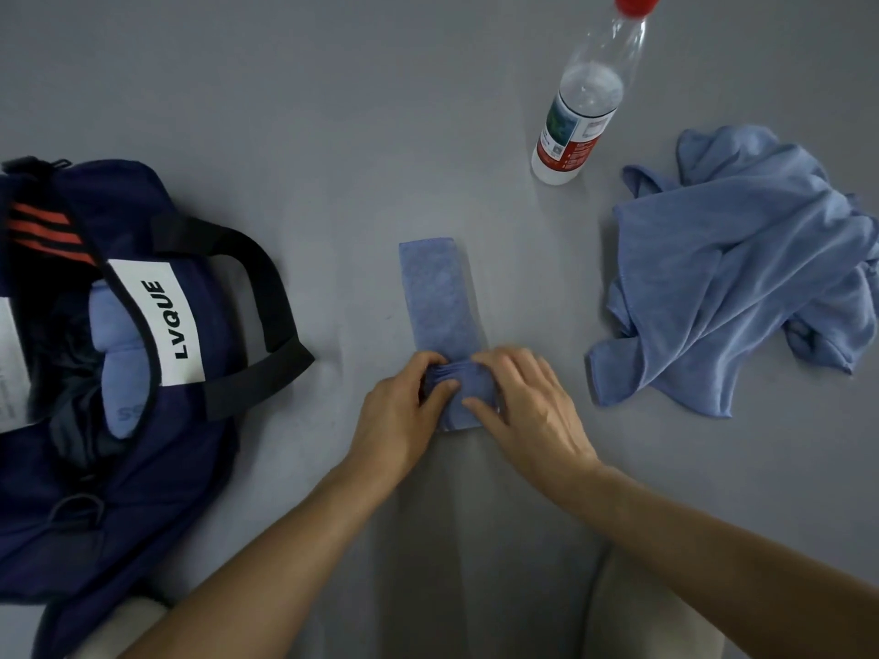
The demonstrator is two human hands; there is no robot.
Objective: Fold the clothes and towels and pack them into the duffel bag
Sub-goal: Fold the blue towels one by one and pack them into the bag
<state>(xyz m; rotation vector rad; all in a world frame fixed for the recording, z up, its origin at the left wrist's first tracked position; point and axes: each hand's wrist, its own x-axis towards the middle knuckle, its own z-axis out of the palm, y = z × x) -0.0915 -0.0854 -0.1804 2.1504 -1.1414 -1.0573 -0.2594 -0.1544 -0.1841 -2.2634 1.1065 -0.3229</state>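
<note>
Head view: on the middle of the grey surface (285,111), the left hand (399,416) and right hand (528,411) curl their fingers tight on the rolled near end of the folded towel strip (437,297); the open duffel bag (190,444) lies at the left edge, the crumpled towel (742,278) at the right edge

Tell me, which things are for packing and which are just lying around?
For the job: small towel, held by the left hand and right hand; crumpled blue cloth; duffel bag.
Just lying about: water bottle.
</note>
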